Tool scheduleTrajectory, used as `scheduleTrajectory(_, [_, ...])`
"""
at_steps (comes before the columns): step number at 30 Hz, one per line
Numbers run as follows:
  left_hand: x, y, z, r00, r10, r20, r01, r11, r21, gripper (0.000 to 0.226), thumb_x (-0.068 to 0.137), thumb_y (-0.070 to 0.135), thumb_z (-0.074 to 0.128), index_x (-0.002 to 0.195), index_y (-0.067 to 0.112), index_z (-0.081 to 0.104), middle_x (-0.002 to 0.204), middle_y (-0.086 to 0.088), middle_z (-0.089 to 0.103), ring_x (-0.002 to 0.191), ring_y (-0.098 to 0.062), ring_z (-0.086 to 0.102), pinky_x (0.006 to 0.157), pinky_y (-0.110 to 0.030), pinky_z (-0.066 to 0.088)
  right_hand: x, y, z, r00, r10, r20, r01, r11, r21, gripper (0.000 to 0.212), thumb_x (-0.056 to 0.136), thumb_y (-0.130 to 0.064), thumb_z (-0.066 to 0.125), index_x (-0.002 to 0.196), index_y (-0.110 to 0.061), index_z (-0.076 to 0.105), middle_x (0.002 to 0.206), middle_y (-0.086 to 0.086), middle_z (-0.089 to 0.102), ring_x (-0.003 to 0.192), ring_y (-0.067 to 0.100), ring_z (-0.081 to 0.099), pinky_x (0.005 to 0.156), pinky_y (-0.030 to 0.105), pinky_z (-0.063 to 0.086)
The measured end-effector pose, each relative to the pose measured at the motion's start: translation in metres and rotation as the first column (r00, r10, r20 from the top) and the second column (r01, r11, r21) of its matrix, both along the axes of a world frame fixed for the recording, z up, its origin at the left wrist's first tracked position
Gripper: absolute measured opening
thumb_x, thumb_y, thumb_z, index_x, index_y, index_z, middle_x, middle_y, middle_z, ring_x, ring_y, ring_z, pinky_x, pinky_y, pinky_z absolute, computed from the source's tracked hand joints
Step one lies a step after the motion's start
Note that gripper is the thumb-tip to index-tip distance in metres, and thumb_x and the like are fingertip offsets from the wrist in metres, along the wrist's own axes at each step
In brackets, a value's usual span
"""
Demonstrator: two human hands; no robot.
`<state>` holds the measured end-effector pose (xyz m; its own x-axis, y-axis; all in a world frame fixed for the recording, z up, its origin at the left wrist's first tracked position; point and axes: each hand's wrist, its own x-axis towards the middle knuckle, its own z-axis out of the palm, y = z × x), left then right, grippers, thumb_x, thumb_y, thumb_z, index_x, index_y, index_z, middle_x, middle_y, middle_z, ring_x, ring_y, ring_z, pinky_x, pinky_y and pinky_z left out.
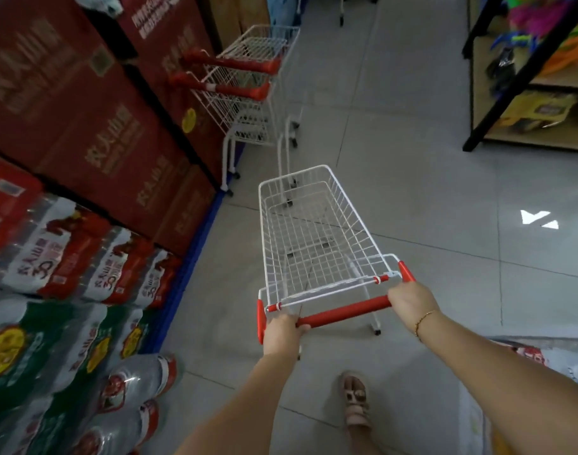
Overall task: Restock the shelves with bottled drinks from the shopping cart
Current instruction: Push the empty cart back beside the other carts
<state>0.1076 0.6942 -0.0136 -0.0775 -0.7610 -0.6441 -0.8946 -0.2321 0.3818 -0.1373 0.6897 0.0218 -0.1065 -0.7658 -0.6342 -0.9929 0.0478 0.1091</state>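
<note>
Over tiled floor (412, 152), left hand (282, 333), right hand (412, 303) grip cart handle (343, 312).

Shop aisle; stacked red cartons (84, 119); shrink-wrapped bottle packs (67, 257); nested trolleys (248, 87); shelving (527, 93), probably toys.

Dim, flat indoor light; a bright glare patch on the floor tiles (539, 220); edges bowed and motion-blurred.

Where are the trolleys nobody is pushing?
In the head view, the nested carts stand ahead on the left, beside the stacked red cartons, beyond the empty cart nearest the camera.
</note>
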Motion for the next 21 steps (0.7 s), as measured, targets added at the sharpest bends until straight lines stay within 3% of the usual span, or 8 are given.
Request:
scheduleTrajectory(3, [0.012, -0.018, 0.007, 0.997, 0.083, -0.009, -0.083, 0.996, -0.015, 0.019, 0.093, 0.021, 0.055, 0.100, 0.007, 0.065, 0.079, -0.001, 0.061, 0.070, -0.013, 0.058, 0.062, -0.014, 0.043, 0.016, -0.036, 0.001, 0.993, 0.117, -0.012, -0.117, 0.993, 0.014, 0.031, 0.089, 0.000, 0.044, 0.113, -0.011, 0.061, 0.115, 0.006, 0.063, 0.109, 0.024, 0.060, 0.086, 0.030, 0.048])
scheduleTrajectory(5, [0.026, -0.035, 0.012, 0.997, 0.074, 0.012, -0.074, 0.997, -0.031, 0.017, 0.093, 0.022, 0.055, 0.101, 0.011, 0.066, 0.084, -0.001, 0.061, 0.074, -0.014, 0.056, 0.069, -0.018, 0.043, 0.030, -0.061, -0.002, 0.984, 0.175, 0.001, -0.175, 0.984, 0.009, 0.030, 0.089, -0.001, 0.045, 0.111, -0.012, 0.061, 0.112, 0.005, 0.065, 0.107, 0.023, 0.061, 0.084, 0.030, 0.049])
scheduleTrajectory(8, [0.057, -0.064, 0.017, 0.997, 0.052, 0.049, -0.050, 0.998, -0.026, 0.017, 0.093, 0.026, 0.054, 0.095, 0.013, 0.065, 0.077, 0.003, 0.055, 0.068, -0.012, 0.052, 0.066, -0.021, 0.038, 0.061, -0.100, -0.007, 0.966, 0.258, 0.022, -0.258, 0.966, 0.012, 0.024, 0.087, -0.009, 0.055, 0.110, -0.013, 0.062, 0.109, 0.003, 0.066, 0.103, 0.022, 0.063, 0.083, 0.028, 0.051])
scheduleTrajectory(13, [0.117, -0.116, 0.017, 0.994, 0.024, 0.108, -0.019, 0.999, -0.043, 0.018, 0.094, 0.026, 0.053, 0.097, 0.012, 0.064, 0.078, -0.001, 0.059, 0.072, -0.017, 0.056, 0.064, -0.024, 0.037, 0.126, -0.154, -0.019, 0.942, 0.335, 0.010, -0.334, 0.942, -0.012, 0.029, 0.088, 0.000, 0.048, 0.112, -0.010, 0.060, 0.110, 0.005, 0.064, 0.103, 0.022, 0.062, 0.078, 0.029, 0.050])
scheduleTrajectory(15, [0.135, -0.140, 0.013, 0.990, 0.031, 0.139, -0.023, 0.998, -0.055, 0.022, 0.095, 0.026, 0.050, 0.104, 0.011, 0.064, 0.086, -0.006, 0.062, 0.080, -0.021, 0.058, 0.068, -0.027, 0.040, 0.146, -0.175, -0.024, 0.932, 0.362, -0.001, -0.362, 0.932, -0.018, 0.028, 0.088, 0.000, 0.047, 0.110, -0.010, 0.062, 0.108, 0.005, 0.065, 0.101, 0.023, 0.063, 0.078, 0.030, 0.051])
scheduleTrajectory(18, [0.158, -0.171, 0.006, 0.982, 0.074, 0.174, -0.061, 0.995, -0.080, 0.028, 0.097, 0.024, 0.047, 0.115, 0.009, 0.060, 0.108, -0.012, 0.063, 0.098, -0.031, 0.057, 0.086, -0.036, 0.045, 0.171, -0.206, -0.027, 0.916, 0.401, -0.022, -0.402, 0.915, -0.029, 0.030, 0.088, 0.001, 0.046, 0.111, -0.010, 0.062, 0.107, 0.005, 0.065, 0.101, 0.025, 0.063, 0.078, 0.031, 0.054])
scheduleTrajectory(21, [0.181, -0.201, 0.002, 0.979, 0.081, 0.187, -0.063, 0.993, -0.099, 0.028, 0.096, 0.026, 0.047, 0.116, 0.011, 0.059, 0.113, -0.012, 0.061, 0.100, -0.029, 0.058, 0.088, -0.039, 0.047, 0.193, -0.236, -0.028, 0.904, 0.427, -0.030, -0.428, 0.904, -0.019, 0.030, 0.087, -0.001, 0.049, 0.111, -0.012, 0.062, 0.106, 0.004, 0.065, 0.099, 0.023, 0.064, 0.076, 0.030, 0.054])
